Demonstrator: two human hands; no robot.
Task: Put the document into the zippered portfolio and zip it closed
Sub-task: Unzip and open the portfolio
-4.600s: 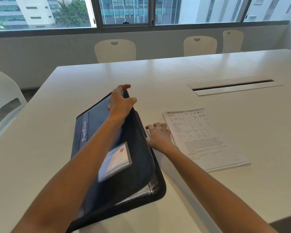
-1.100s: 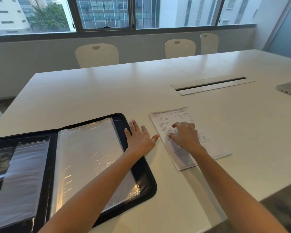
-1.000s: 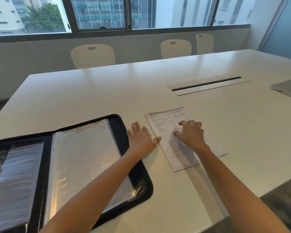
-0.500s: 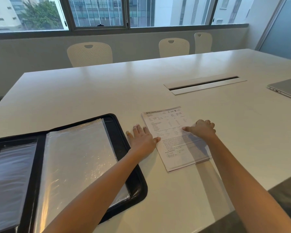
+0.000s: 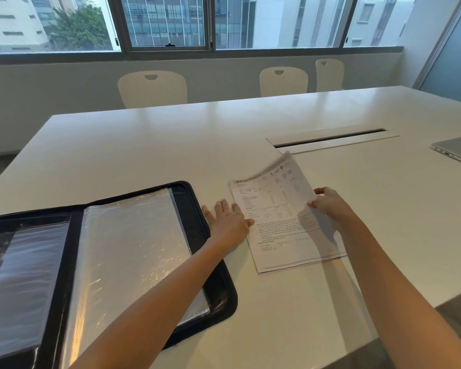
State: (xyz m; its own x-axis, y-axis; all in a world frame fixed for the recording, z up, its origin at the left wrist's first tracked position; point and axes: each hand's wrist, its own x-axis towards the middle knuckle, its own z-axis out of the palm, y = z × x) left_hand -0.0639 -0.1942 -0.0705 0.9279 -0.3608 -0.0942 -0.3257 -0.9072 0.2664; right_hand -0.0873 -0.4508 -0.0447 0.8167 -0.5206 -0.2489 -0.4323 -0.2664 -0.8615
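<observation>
The black zippered portfolio [image 5: 218, 286] lies open flat at the near left of the white table [image 5: 144, 150], its clear plastic sleeves [image 5: 133, 249] facing up. Just right of it lies the printed document [image 5: 277, 217], a thin stack of sheets. My right hand [image 5: 330, 206] pinches the right edge of the top sheet, whose far right corner curls up off the stack. My left hand [image 5: 229, 222] rests flat on the table between portfolio and document, its fingers spread and its thumb tip on the paper's left edge.
A recessed cable slot [image 5: 330, 138] runs across the table beyond the document. A closed laptop [image 5: 458, 150] sits at the right edge. White chairs [image 5: 152, 89] stand along the far side under the windows. The table's near edge drops off at lower right.
The portfolio has been opened flat. My right hand slid from the page's middle to its right edge and lifted the top sheet's corner. My left hand stayed put.
</observation>
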